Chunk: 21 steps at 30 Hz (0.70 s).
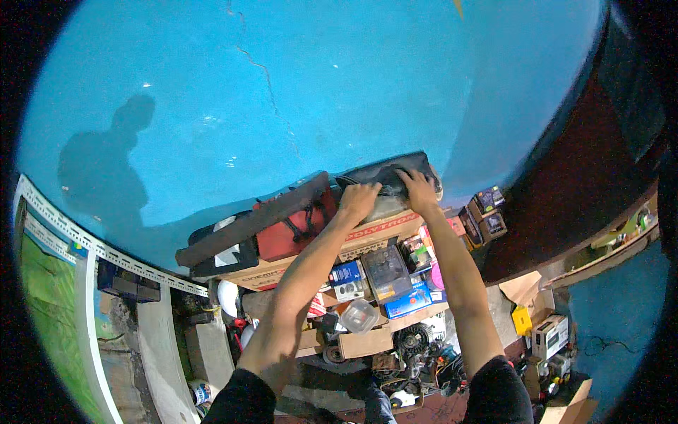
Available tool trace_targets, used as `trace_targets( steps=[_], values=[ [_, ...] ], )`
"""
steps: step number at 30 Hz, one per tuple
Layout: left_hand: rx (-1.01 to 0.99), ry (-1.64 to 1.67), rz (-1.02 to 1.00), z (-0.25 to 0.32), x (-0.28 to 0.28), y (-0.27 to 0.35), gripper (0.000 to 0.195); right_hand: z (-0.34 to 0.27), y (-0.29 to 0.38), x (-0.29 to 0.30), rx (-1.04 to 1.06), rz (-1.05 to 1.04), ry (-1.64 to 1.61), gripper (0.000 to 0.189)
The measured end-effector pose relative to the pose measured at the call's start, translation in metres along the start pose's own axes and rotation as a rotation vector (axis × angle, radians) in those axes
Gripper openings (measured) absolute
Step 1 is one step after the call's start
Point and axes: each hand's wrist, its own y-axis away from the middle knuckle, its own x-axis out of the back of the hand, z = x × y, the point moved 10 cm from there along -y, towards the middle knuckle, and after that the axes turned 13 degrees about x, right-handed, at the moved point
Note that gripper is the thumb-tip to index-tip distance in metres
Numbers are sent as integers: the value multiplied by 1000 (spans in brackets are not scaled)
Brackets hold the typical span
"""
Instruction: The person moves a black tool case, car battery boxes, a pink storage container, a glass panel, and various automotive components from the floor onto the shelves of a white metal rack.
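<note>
Both of my arms reach forward to a black item (410, 163), perhaps a bag or case, lying on top of a long cardboard TV carton (384, 229) against the wall. My left hand (361, 200) is closed at its near edge, gripping what looks like a dark strap or cable. My right hand (419, 190) rests on the black item with its fingers spread. Left of my hands, a red bag (278, 233) with black straps lies on the carton, and a long dark board (254, 220) leans across it.
Below the carton are a clear plastic case (386, 273), a blue box (410, 302), a clear round tub (360, 316) and machine parts (413, 339). Small boxes (484, 212) stand at the right. A white slotted metal frame (106, 245) is at the left, before the blue wall (318, 79).
</note>
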Motion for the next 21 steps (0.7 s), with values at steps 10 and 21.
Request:
trace_targets(
  steps=[10, 21],
  values=[
    [301, 321, 715, -27, 292, 190, 25, -103, 51, 154, 6, 122, -252, 43],
    [1049, 1407, 333, -176, 287, 441, 49, -523, 96, 279, 615, 220, -469, 39]
  ],
)
